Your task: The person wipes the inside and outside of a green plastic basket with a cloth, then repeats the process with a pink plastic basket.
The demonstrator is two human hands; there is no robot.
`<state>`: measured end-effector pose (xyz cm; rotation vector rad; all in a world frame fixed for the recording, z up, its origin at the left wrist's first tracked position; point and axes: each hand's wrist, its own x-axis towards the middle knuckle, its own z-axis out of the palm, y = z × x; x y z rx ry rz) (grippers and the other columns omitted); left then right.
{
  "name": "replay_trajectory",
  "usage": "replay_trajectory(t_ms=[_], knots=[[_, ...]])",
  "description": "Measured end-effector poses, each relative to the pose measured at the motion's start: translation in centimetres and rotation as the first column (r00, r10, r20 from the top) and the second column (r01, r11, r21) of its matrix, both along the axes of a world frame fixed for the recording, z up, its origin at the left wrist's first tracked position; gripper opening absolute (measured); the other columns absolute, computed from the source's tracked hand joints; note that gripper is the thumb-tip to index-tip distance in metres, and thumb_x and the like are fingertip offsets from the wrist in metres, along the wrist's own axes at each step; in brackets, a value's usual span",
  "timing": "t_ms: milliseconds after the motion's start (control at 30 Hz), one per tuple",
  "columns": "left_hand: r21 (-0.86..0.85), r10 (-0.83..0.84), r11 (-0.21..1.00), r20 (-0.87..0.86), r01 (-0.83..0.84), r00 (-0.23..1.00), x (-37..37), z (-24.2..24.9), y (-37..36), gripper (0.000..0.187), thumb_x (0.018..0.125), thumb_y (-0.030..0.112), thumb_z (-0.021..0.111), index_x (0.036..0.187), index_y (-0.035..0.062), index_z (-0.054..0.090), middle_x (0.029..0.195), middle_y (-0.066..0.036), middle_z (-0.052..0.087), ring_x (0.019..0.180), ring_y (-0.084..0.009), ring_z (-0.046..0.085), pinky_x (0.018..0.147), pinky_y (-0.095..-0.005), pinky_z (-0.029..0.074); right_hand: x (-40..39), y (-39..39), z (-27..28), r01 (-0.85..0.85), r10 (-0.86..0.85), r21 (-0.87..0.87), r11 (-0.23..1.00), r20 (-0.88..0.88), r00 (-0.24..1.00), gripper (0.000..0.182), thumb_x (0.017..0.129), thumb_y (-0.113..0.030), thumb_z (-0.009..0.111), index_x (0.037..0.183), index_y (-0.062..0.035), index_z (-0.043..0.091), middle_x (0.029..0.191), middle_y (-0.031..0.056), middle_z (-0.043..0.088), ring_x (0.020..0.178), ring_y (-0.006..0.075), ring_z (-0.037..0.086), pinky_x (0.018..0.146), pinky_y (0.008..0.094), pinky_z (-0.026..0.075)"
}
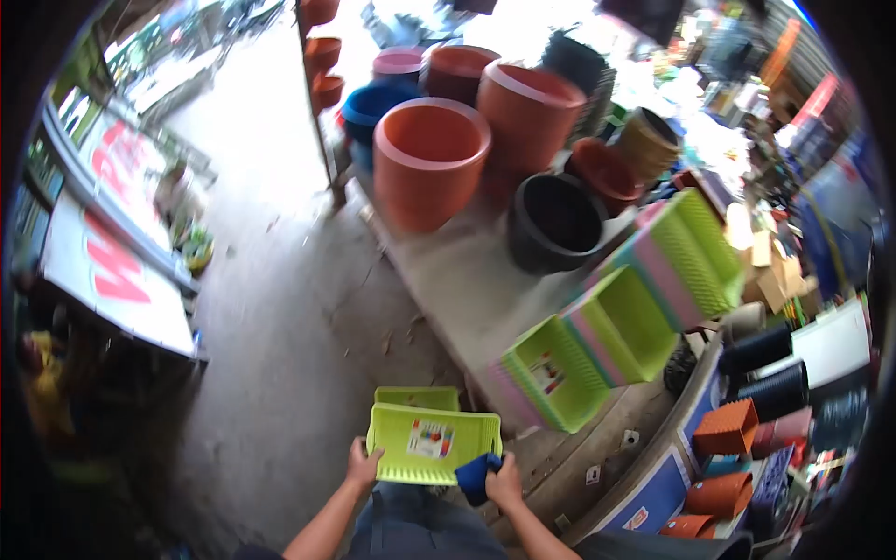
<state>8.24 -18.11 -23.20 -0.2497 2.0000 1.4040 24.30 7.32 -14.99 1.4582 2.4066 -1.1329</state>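
In front of my body I hold a lime-green plastic basket (392, 429) with a label (431, 439) on its bottom. My left hand (362, 463) grips its left edge, thumb over the rim. My right hand (505, 482) is closed on a dark blue cloth (477, 478) at the basket's lower right corner. A second green basket (416, 398) shows just beyond the far rim, mostly hidden by the first. To the right, stacks of green, pink and teal baskets (553, 373) lie on their sides along the table's near edge.
The table (448, 294) carries large terracotta-coloured pots (429, 173), a black pot (556, 224) and a blue one (373, 114). Concrete floor (289, 355) extends to the left, past a white signboard (107, 266). More orange pots (726, 429) crowd the right side.
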Motion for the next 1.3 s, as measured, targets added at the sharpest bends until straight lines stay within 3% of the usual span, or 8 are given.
replay_trajectory(t_ms=[100, 300, 533, 800, 900, 1000, 1067, 1300], knots=[[0.394, 0.069, 0.908, 0.186, -0.139, 0.98, 1.3, 4.5, 2.4, 0.056, 0.084, 0.017, 0.065, 0.133, 0.003, 0.043, 0.118, -0.014, 0.058, 0.114, -0.0232, 0.054, 0.098, -0.0377, 0.044, 3.7, 1.2, 3.5, 0.083, -0.076, 0.052, 0.995, -0.117, 0.99, 0.039, 0.084, -0.016, 0.058, 0.12, -0.0042, 0.048, 0.102, 0.0288, 0.062, 0.099, 0.0476, 0.058, 0.084, 0.0526, 0.046], [0.684, -0.398, 0.73, 0.401, 0.019, 0.825, 2.4, 6.8, 6.4, 0.06, 0.081, 0.022, 0.064, 0.134, 0.0042, 0.044, 0.122, -0.014, 0.058, 0.111, -0.0287, 0.059, 0.097, -0.042, 0.048, 11.3, 3.6, 7.4, 0.297, -0.279, 0.071, 0.952, -0.195, 0.94, 0.044, 0.084, -0.019, 0.062, 0.123, -0.0067, 0.049, 0.106, 0.0267, 0.063, 0.103, 0.0449, 0.059, 0.087, 0.0478, 0.048], [0.745, -0.492, 0.612, 0.097, 0.265, 0.865, 5.1, 13.6, 15.5, 0.059, 0.082, 0.027, 0.065, 0.132, 0.0024, 0.044, 0.118, -0.014, 0.058, 0.109, -0.0278, 0.059, 0.095, -0.0437, 0.049, 17.9, 4.1, 12.0, 0.594, -0.587, -0.195, 0.781, -0.554, 0.59, 0.039, 0.092, -0.014, 0.058, 0.13, -0.0049, 0.056, 0.119, 0.014, 0.064, 0.109, 0.0205, 0.061, 0.095, 0.0315, 0.046], [0.765, -0.601, 0.5, -0.032, 0.406, 0.799, 10.2, 18.0, 20.9, 0.066, 0.082, 0.029, 0.066, 0.135, 0.0025, 0.037, 0.122, -0.016, 0.053, 0.115, -0.0289, 0.054, 0.096, -0.0458, 0.048, 18.3, 0.9, 20.9, 0.583, -0.206, 0.125, 0.803, -0.86, 0.467, 0.041, 0.093, -0.014, 0.052, 0.132, 0.0003, 0.051, 0.119, 0.0186, 0.064, 0.109, 0.0251, 0.062, 0.092, 0.0336, 0.047], [0.737, -0.619, 0.476, -0.106, 0.479, 0.778, 12.7, 19.0, 21.5, 0.07, 0.082, 0.028, 0.065, 0.138, 0.0034, 0.031, 0.128, -0.016, 0.048, 0.119, -0.0294, 0.051, 0.099, -0.0456, 0.046, 17.0, 1.2, 17.3, 0.403, -0.192, 0.111, 0.908, -0.747, 0.637, 0.05, 0.092, -0.014, 0.053, 0.139, -0.001, 0.043, 0.13, 0.0218, 0.057, 0.12, 0.0324, 0.056, 0.1, 0.0374, 0.043], [0.739, -0.655, 0.457, -0.097, 0.495, 0.749, 14.5, 21.4, 21.7, 0.073, 0.08, 0.026, 0.067, 0.139, 0.0037, 0.029, 0.13, -0.016, 0.047, 0.121, -0.0287, 0.049, 0.102, -0.0441, 0.042, 15.0, 1.3, 14.6, 0.036, 0.146, 0.277, 0.96, -0.606, 0.782, 0.073, 0.083, -0.018, 0.058, 0.148, -0.0039, 0.029, 0.148, 0.0236, 0.036, 0.139, 0.0365, 0.034, 0.112, 0.0414, 0.03], [0.73, -0.696, 0.359, -0.206, 0.582, 0.688, 14.9, 21.8, 21.9, 0.088, 0.077, 0.024, 0.072, 0.143, 0.0003, 0.019, 0.133, -0.019, 0.042, 0.123, -0.0296, 0.045, 0.104, -0.0435, 0.038, 13.2, 0.5, 15.3, -0.299, 0.372, 0.426, 0.854, -0.097, 0.923, 0.075, 0.084, -0.024, 0.057, 0.15, -0.0034, 0.026, 0.156, 0.0199, 0.021, 0.146, 0.0344, 0.017, 0.117, 0.042, 0.019], [0.665, -0.747, 0.379, -0.19, 0.644, 0.636, 13.5, 24.3, 22.7, 0.087, 0.077, 0.022, 0.071, 0.143, -0.0011, 0.019, 0.131, -0.019, 0.045, 0.121, -0.0283, 0.047, 0.103, -0.0418, 0.039, 14.0, 4.7, 18.5, -0.301, 0.462, 0.549, 0.78, -0.181, 0.868, 0.074, 0.087, -0.031, 0.057, 0.149, -0.0031, 0.027, 0.154, 0.0213, 0.026, 0.143, 0.0367, 0.023, 0.117, 0.0454, 0.021]])
